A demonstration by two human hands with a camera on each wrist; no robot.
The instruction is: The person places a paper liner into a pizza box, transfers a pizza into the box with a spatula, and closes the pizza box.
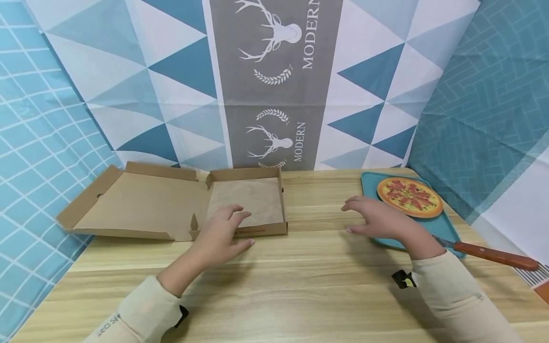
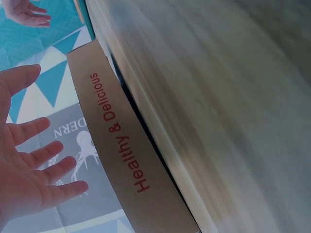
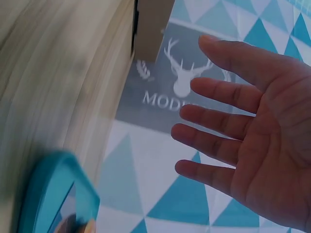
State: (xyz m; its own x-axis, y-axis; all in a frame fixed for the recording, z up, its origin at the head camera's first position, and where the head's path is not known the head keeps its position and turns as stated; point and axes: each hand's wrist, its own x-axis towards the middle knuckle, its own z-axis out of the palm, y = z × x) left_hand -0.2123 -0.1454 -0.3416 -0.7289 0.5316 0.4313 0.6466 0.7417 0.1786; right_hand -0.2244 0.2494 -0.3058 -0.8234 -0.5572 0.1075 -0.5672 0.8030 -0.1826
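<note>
Pizza box (image 1: pixel 270 228), open, left of centre in frame; likely light, creasable card, best held by side walls. Pizza (image 1: pixel 409 197) on tray (image 1: pixel 370 183), right of frame; probably light, rim graspable. Left hand (image 1: pixel 219 237), right hand (image 1: pixel 379 219): fingers apart, holding nothing.

Teal tray (image 1: pixel 370 190), red-and-yellow pizza (image 1: pixel 409 196), brown box (image 1: pixel 259 230) with red lettering (image 2: pixel 119 131), blue-white-grey triangle-patterned backdrop (image 1: pixel 171 71)

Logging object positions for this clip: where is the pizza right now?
In the head view, the pizza lies at the right on the blue tray, farther back than the right hand and the wooden-handled tool.
</note>
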